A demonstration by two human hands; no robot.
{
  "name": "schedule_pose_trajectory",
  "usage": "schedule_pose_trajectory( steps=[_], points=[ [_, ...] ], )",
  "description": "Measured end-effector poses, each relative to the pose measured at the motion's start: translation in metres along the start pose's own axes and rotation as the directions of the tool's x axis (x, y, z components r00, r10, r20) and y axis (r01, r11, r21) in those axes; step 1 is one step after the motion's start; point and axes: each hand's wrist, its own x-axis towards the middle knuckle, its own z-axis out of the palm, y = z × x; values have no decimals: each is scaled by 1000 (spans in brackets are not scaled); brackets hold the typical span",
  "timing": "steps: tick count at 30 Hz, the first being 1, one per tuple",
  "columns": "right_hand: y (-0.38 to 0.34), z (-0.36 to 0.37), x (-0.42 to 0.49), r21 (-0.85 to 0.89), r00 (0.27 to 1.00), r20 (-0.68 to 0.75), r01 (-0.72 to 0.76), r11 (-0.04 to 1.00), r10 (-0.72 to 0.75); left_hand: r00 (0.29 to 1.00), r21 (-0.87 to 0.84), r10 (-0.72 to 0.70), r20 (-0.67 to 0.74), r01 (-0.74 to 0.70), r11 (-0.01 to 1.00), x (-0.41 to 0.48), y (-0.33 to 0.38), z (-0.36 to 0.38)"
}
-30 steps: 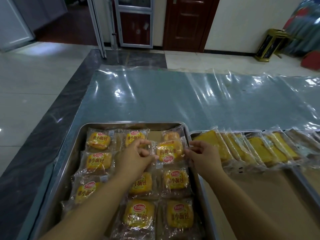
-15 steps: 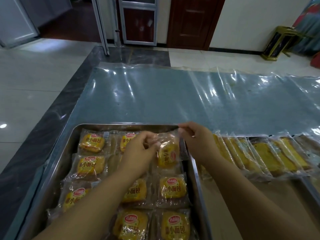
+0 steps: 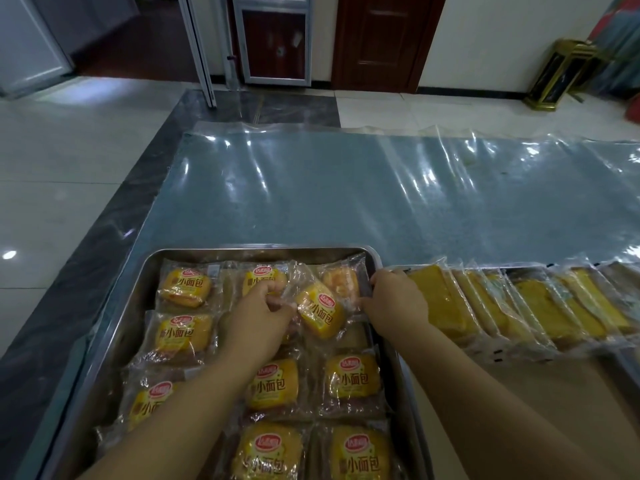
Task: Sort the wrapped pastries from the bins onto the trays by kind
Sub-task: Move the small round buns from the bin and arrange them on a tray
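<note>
Sheeted counter [image 3: 311, 202]: two trays [image 3: 114, 341] [image 3: 519, 393], two hands [image 3: 259, 313] [image 3: 394, 299]

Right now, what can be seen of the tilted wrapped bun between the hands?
The wrapped bun is golden-yellow, sealed in clear crinkled plastic printed with a red oval logo and dark characters. It lies tilted, askew to its neighbours, at the far right of the metal tray, overlapping another bun. The left hand pinches its left wrapper end; the right hand is at its right edge, grip unclear. Lifted or resting: cannot tell.

Yellow buns [image 3: 183, 287] (red-logo wrappers) on silver tray [image 3: 138, 292]; golden cake slices [image 3: 440, 303].
</note>
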Motion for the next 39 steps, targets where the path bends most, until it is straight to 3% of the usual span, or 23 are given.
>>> schedule_pose_trajectory(
  steps=[3, 7, 13, 17, 20, 23, 26, 28, 30, 32, 35, 37, 39],
  points=[
    [-3, 6, 0, -66, 1000, 8, -24, 998, 25, 992, 287, 126, -1, -120, 950, -3, -1, -4],
    [-3, 11, 2, 11, 994, 0, -107, 994, 107, 987, 401, 159, 0, -146, 904, -4, -2, -6],
    [-7, 20, 2, -200, 998, -11, -59, 978, 58, 978, 580, 205, -37, -146, 802, -4, -6, -7],
    [-12, 19, 9, -102, 988, 63, -136, 985, 143, 974, 636, 224, -39, -149, 757, -4, -8, -8],
    [-12, 16, 9, 56, 988, 22, -152, 987, 151, 974, 673, 226, -23, -152, 724, -2, -9, -7],
    [-5, 12, 8, 261, 994, -64, -73, 962, 93, 972, 735, 234, 4, -161, 658, 0, -8, -4],
    [1, 3, 7, 499, 972, -230, 67, 864, 57, 978, 784, 198, 60, -169, 597, 0, -5, 6],
    [2, -5, 6, 475, 914, -405, 243, 846, -35, 978, 795, 183, 95, -186, 578, 0, -2, 14],
    [4, -9, 7, 291, 802, -547, 451, 844, -240, 978, 790, 185, 94, -187, 584, 0, 0, 19],
    [6, -8, 9, 103, 756, -446, 576, 811, -480, 978, 784, 193, 74, -177, 596, -1, 0, 20],
    [11, 4, 4, -36, 806, 30, 592, 805, -591, 975, 791, 214, 54, -173, 587, -3, -5, 14],
    [14, 11, -3, -30, 813, 81, 580, 814, -576, 966, 778, 250, 59, -201, 595, -4, -9, 9],
    [12, 13, -11, -4, 816, 17, 577, 816, -577, 950, 745, 303, 72, -253, 617, -4, -12, 5]
  ],
)
